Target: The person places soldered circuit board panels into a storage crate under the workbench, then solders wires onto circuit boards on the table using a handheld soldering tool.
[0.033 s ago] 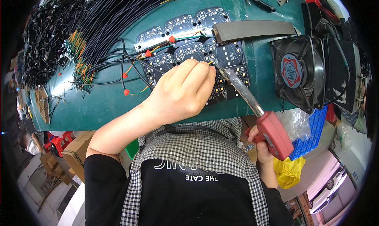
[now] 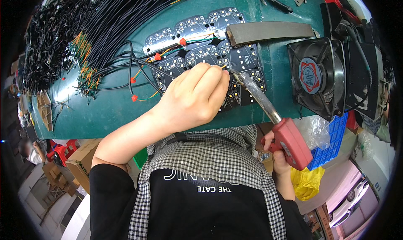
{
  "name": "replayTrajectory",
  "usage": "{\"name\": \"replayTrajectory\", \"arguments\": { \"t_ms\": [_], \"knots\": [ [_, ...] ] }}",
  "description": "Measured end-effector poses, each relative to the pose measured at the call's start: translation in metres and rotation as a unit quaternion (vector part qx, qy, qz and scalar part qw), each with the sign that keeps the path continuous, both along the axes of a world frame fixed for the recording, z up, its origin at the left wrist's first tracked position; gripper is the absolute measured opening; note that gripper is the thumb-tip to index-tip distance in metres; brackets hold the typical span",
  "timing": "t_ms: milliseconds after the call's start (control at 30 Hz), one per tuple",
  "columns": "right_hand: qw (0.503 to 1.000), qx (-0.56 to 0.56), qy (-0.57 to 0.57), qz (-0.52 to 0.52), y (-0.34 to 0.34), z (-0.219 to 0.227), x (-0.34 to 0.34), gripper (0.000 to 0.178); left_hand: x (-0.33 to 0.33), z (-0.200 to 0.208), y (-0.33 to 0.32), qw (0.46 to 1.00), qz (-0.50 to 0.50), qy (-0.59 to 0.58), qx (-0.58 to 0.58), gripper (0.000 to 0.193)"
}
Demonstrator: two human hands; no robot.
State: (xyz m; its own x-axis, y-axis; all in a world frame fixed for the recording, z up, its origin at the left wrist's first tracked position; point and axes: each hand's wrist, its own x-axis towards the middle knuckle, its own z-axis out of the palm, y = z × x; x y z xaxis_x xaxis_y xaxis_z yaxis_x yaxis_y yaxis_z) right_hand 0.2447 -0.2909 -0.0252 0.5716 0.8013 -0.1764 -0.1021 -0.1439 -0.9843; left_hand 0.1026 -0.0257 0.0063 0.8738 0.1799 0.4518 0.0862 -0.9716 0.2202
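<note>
Green table (image 2: 92, 118) lay bare between boards (image 2: 241, 57) and near edge; left hand (image 2: 191, 97), nearly closed, pinched orange wire (image 2: 223, 66) above boards; right hand (image 2: 278, 156) curled around red soldering gun (image 2: 292, 143).

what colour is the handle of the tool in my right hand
Dull red. The handle shows best in the head view.

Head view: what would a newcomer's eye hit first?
First, the red-handled soldering gun in the right hand, slanting up toward the black circuit boards near the centre. Next, the square black fan at the right, and the bundle of black cables across the upper left.
</note>
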Motion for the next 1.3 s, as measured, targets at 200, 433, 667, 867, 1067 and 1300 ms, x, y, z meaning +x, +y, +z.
{"name": "replayTrajectory", "arguments": {
  "t_ms": [200,433,667,867,1067,1300],
  "knots": [
    [0.999,0.008,0.043,0.030,0.009,0.017,0.002,0.079,0.001,0.000,-0.001,1.000,-0.004,-0.012,-0.002,0.033],
    [0.999,-0.022,0.025,0.030,0.011,0.017,-0.002,0.082,-0.001,-0.006,0.007,0.997,-0.012,-0.048,0.061,0.030],
    [0.999,0.009,0.046,-0.014,-0.001,0.004,-0.002,0.085,-0.001,-0.007,0.002,0.998,-0.001,-0.045,0.037,0.034],
    [0.998,-0.006,0.066,-0.016,0.002,0.009,-0.001,0.084,0.001,-0.009,0.004,0.997,-0.005,-0.051,0.060,0.029],
    [0.999,0.004,0.028,0.022,0.007,0.013,-0.001,0.082,0.000,-0.012,0.005,0.997,-0.006,-0.048,0.053,0.025],
    [0.999,0.029,0.034,-0.028,0.008,0.011,-0.007,0.082,-0.001,0.012,0.006,0.998,0.018,0.040,-0.050,0.021]
  ]
}}
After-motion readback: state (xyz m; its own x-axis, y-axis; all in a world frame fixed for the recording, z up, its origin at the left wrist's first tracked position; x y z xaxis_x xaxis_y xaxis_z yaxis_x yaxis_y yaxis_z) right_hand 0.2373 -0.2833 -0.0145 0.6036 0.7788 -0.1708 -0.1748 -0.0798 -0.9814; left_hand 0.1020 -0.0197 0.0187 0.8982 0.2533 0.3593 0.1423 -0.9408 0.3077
